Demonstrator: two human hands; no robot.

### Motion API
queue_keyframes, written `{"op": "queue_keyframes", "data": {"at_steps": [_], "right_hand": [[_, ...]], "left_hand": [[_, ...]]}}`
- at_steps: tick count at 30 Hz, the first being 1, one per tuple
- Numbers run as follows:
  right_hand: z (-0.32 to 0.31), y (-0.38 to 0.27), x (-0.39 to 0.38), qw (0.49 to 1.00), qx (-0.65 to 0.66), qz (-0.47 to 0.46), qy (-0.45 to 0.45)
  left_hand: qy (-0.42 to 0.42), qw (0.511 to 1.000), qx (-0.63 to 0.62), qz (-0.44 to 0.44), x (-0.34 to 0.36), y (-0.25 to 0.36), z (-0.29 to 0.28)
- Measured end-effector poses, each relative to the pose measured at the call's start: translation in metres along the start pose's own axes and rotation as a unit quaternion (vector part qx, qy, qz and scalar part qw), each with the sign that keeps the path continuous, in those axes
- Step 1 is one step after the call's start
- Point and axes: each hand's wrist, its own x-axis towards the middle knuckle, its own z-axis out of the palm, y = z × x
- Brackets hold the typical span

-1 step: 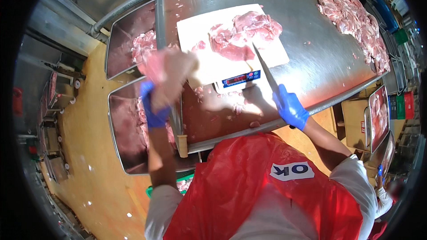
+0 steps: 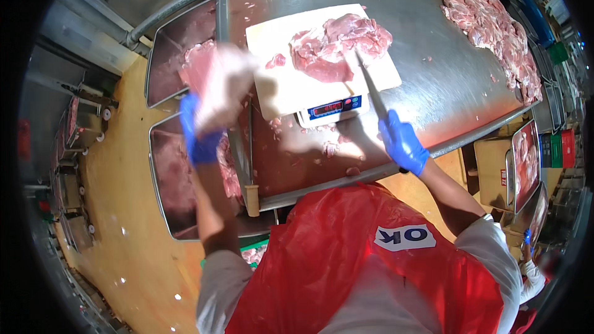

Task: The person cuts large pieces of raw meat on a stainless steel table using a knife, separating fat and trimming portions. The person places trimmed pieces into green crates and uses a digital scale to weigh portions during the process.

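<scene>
In the head view, my blue-gloved left hand (image 2: 201,136) grips a motion-blurred piece of pale pink meat (image 2: 219,83) over the left edge of the steel table, beside the trays. My blue-gloved right hand (image 2: 403,143) is closed on a long knife (image 2: 372,86), whose tip reaches the pink meat (image 2: 328,55) on a white cutting board (image 2: 272,40); I cannot tell if they touch. The board lies on a scale (image 2: 331,110) with a lit display. A small scrap (image 2: 275,60) sits at the board's left.
The steel table (image 2: 408,6) carries a long meat pile (image 2: 476,18) along its right. Steel trays (image 2: 170,43) with meat stand at the left, another (image 2: 526,154) at lower right. A pipe (image 2: 185,0) runs behind. A co-worker's arm (image 2: 529,275) shows at far right.
My left hand has moved left and upward with the piece of meat. My right hand and knife have shifted slightly left and up.
</scene>
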Motion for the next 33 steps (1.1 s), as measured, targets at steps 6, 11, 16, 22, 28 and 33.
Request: {"op": "queue_keyframes", "data": {"at_steps": [6, 11, 16, 22, 28, 33], "right_hand": [[-0.046, 0.016, 0.053, 0.957, 0.231, 0.096, 0.15], [-0.063, 0.067, 0.073, 0.919, 0.343, 0.122, 0.154], [-0.06, 0.096, 0.109, 0.878, 0.443, 0.12, 0.134], [-0.048, 0.105, 0.143, 0.867, 0.475, 0.093, 0.117], [-0.056, 0.126, 0.202, 0.807, 0.576, 0.125, 0.045], [-0.051, 0.093, 0.243, 0.775, 0.609, 0.154, -0.072]], "left_hand": [[0.508, 0.789, -0.208, 0.275, 0.108, 0.107, 0.029], [0.098, 0.756, 0.614, 0.207, 0.131, -0.017, 0.082], [-0.018, 0.574, 0.752, 0.325, 0.134, -0.071, 0.087], [0.145, 0.512, 0.846, -0.003, 0.173, 0.004, 0.073], [0.182, 0.605, 0.725, 0.275, 0.192, 0.029, 0.084], [0.069, 0.936, 0.329, 0.106, 0.186, -0.11, 0.108]]}}
